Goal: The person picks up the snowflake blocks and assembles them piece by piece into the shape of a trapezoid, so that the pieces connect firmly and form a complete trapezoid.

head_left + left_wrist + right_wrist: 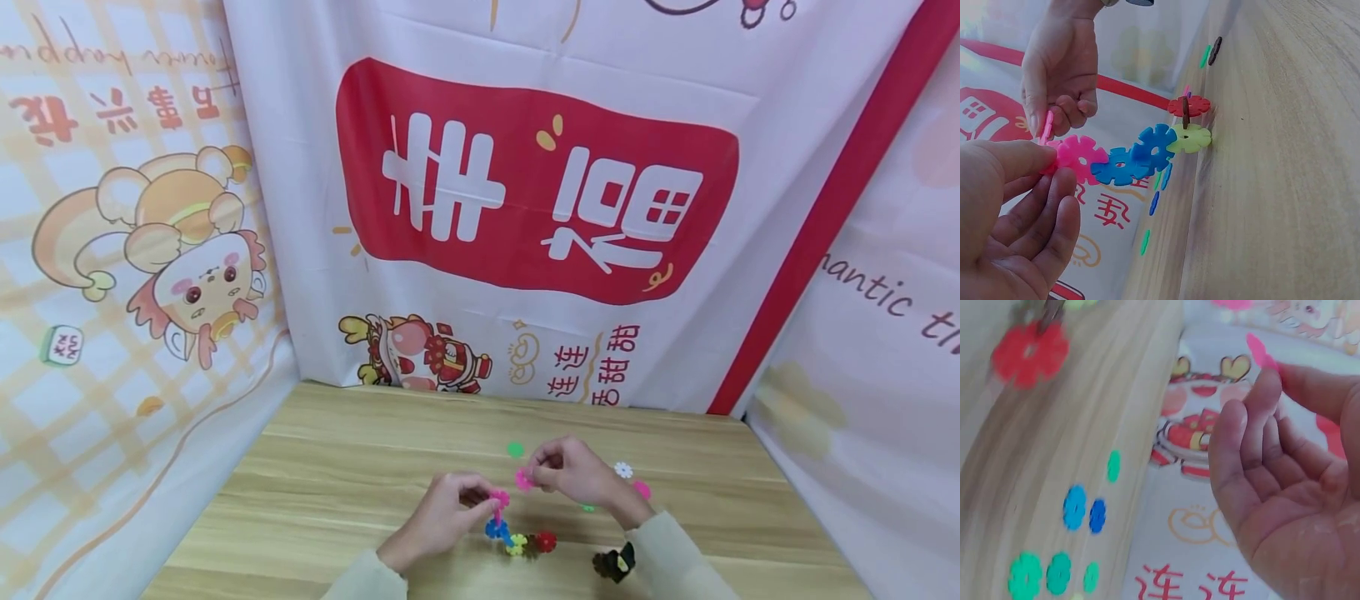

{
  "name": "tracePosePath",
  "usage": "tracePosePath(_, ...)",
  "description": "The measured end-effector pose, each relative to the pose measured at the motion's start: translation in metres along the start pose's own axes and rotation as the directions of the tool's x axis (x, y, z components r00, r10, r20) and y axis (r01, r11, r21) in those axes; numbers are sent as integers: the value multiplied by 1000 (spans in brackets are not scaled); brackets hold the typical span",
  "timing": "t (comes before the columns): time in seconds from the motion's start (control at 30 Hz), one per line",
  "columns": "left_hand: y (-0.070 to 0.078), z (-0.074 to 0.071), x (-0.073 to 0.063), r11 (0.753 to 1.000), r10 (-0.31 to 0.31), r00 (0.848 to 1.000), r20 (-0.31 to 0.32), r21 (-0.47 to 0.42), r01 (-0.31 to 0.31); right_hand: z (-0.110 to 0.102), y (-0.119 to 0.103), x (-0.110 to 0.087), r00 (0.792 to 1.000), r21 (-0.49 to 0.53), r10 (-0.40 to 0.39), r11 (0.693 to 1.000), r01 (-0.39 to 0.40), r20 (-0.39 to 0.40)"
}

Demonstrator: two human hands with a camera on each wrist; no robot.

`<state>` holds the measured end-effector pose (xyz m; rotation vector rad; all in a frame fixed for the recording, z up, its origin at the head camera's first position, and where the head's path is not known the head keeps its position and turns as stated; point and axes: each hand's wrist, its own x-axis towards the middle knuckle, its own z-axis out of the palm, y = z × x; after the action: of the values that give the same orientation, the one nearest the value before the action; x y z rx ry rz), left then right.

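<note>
My left hand [453, 510] pinches the end of a chain of plastic snowflake discs. From the fingertips the chain runs through a pink disc [1079, 149], blue discs [1119, 176], a yellow-green disc [1196, 141], a brown disc [1185, 114] and a red disc [1202, 105]. Its yellow-green and red end hangs low, close over the wood. Between thumb and index finger, my right hand [576, 473] holds a single pink snowflake disc [522, 480], seen almost edge-on in the right wrist view. That disc is close to the chain's pink end, a small gap apart in the head view.
Loose discs lie on the wooden table [337, 467]: a green one [515, 450], a white one [623, 470], a pink one [641, 489] and several green and blue ones [1074, 507]. A dark cluster [613, 563] lies beside the right sleeve. Printed cloth [300, 250] encloses the back and sides.
</note>
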<state>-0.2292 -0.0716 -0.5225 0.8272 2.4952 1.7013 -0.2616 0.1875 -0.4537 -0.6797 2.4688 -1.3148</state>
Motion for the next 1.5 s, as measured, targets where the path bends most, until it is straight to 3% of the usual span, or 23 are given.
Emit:
tracePosePath(0.2,3,-1,1,1000,-3,1000,5,-10,3,6,-11,-2,999,121,42,992,-39,-18)
tracePosePath(0.53,2,0,2,999,51,999,-11,8,-51,17,-11,-1,998,146,65,987,-61,-18)
tracePosePath(0.7,4,1,1,993,109,993,-46,43,-107,24,-13,-1,993,178,101,980,-90,-57)
tracePosePath(0.9,2,4,1,972,219,972,-91,111,-208,32,-13,-1,983,219,148,968,-122,-110)
tracePosePath(1.07,4,5,3,984,158,983,-91,102,-148,32,-15,-2,979,225,166,965,-137,-115)
tracePosePath(1.17,7,6,4,983,120,989,-88,148,-106,30,-16,-3,980,216,162,967,-135,-113)
tracePosePath(1.3,9,9,5,971,143,984,-103,206,-119,29,-18,-3,986,196,140,973,-121,-87)
tracePosePath(1.5,8,11,5,971,180,973,-146,182,-152,14,-18,-2,994,152,104,984,-97,-39)
